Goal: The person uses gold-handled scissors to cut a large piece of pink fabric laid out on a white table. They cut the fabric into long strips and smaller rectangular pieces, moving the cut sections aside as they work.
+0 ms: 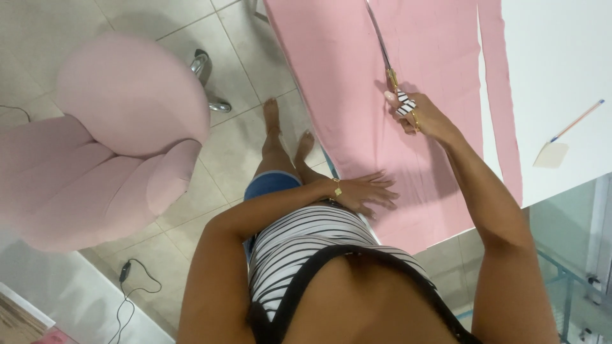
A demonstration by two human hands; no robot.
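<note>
A sheet of pink fabric [331, 70] lies spread flat over the left part of a white table [561, 57], its near edge hanging a little past the table's corner. The right hand [417, 113] has its fingers curled shut through the handles of a pair of long scissors [382, 48], whose blades point away from the person along the cloth and lie on a cut line that splits it lengthwise. The left hand [364, 191] rests palm down on the fabric near the table's edge, fingers spread and flat, gripping nothing. A narrow pink fabric strip [503, 95] lies to the right of the main sheet, apart from it for most of its length. The cloth looks thin, soft and light, with no stiffness of its own, so it would likely slide or bunch on the smooth tabletop unless pressed down; a flat palm close beside the cut line seems the sound way to hold it, rather than a pinch that would lift and wrinkle it. The scissors look rigid and are best taken by the handles. Further right on the table sit a pencil [577, 120] and a small pale piece of tailor's chalk [551, 155]. A pink upholstered chair [108, 140] stands on the tiled floor [236, 146] to the left.
</note>
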